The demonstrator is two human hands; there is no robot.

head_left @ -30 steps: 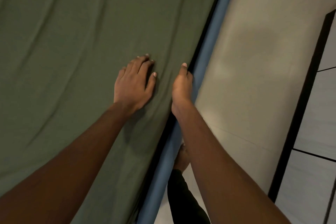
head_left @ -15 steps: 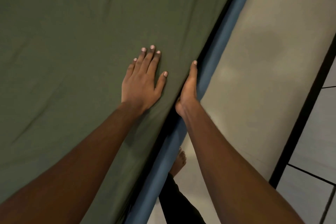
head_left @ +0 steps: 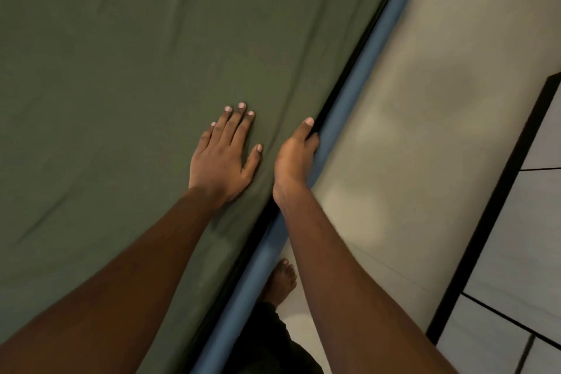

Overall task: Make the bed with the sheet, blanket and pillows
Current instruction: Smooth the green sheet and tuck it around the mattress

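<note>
A dark green sheet [head_left: 136, 70] covers the mattress and fills the left of the view, with faint creases. My left hand [head_left: 223, 158] lies flat on it near the mattress edge, fingers straight and together. My right hand [head_left: 294, 158] is at the edge itself. Its thumb lies along the top of the sheet, and its fingers go down into the dark gap between the mattress and the blue bed frame [head_left: 349, 100], where they are mostly hidden. No blanket or pillow is in view.
The blue frame rail runs diagonally from the top right to the bottom middle. Beside it is beige floor [head_left: 425, 130] with my bare foot [head_left: 282, 279] close to the rail. A pale cabinet front with black trim [head_left: 531, 252] stands at the right.
My left hand went from slightly bunched fingers to flat and slid forward along the sheet. The creases around it have smoothed. My right hand moved forward along the edge, staying in the gap.
</note>
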